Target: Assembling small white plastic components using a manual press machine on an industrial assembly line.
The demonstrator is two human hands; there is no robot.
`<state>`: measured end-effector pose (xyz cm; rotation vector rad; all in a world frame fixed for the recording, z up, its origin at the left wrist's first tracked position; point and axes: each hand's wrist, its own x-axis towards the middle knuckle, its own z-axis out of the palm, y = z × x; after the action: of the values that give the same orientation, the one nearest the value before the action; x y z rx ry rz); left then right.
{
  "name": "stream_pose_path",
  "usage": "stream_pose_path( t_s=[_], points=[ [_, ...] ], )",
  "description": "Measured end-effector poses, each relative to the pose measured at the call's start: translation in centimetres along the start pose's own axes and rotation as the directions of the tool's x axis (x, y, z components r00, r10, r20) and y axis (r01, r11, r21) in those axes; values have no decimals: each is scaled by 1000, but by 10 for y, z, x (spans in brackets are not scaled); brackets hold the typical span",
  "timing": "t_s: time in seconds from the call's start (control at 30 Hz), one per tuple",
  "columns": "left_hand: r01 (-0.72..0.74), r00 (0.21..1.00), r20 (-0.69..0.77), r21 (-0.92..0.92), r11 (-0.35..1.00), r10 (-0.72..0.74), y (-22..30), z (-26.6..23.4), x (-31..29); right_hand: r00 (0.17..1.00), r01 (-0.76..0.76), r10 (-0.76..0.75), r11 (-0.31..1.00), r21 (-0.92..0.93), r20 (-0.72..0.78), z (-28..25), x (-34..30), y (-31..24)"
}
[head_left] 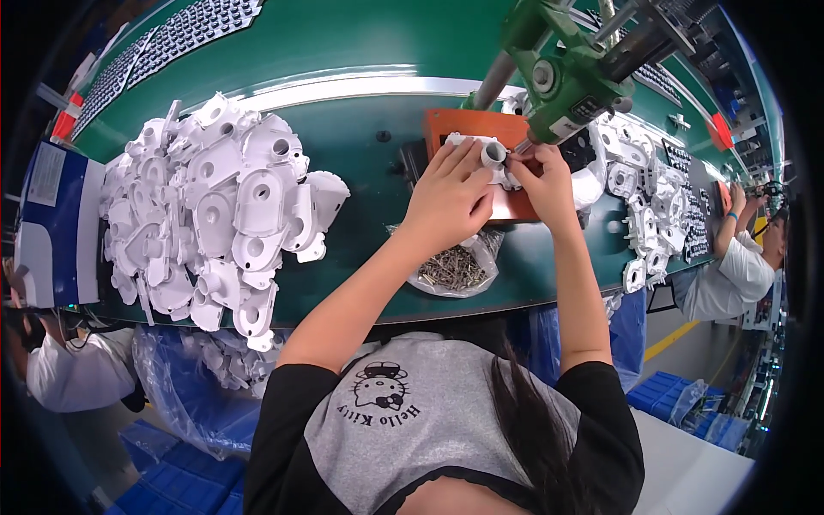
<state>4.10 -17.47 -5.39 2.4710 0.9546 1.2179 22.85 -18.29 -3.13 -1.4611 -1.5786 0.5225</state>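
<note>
Under the green press [558, 81], a white plastic housing [493, 154] with a round tube opening lies on the orange block [446, 125]. My left hand [451, 189] grips its left side, fingers laid over the top and thumb bent in at the near edge. On the other side my right hand [542, 176] is closed in a pinch beside the tube, right at the press's lower tip. Whatever sits between those fingertips is too small and covered to make out. Just nearer than the block, a clear plastic bag [455, 268] holds many small metal pins or screws.
A large heap of white plastic housings [215, 202] covers the bench at left; more housings [648, 202] lie at right. Trays of small dark parts [176, 43] stand at the far left. A blue-lined bin [184, 386] is below the bench edge. Co-workers [742, 266] sit on both sides.
</note>
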Motion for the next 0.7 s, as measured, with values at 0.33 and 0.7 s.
stream_pose_path(
  t_s=[0.33,0.7],
  points=[
    [-9,998,-63,-21,1000,8,-3,2,-2,944,323,-294,727,-606,151,-7,-40,-15],
    [-18,995,-103,-26,999,16,-4,-3,-2,903,64,-29,996,68,-429,-108,97,3]
  ],
)
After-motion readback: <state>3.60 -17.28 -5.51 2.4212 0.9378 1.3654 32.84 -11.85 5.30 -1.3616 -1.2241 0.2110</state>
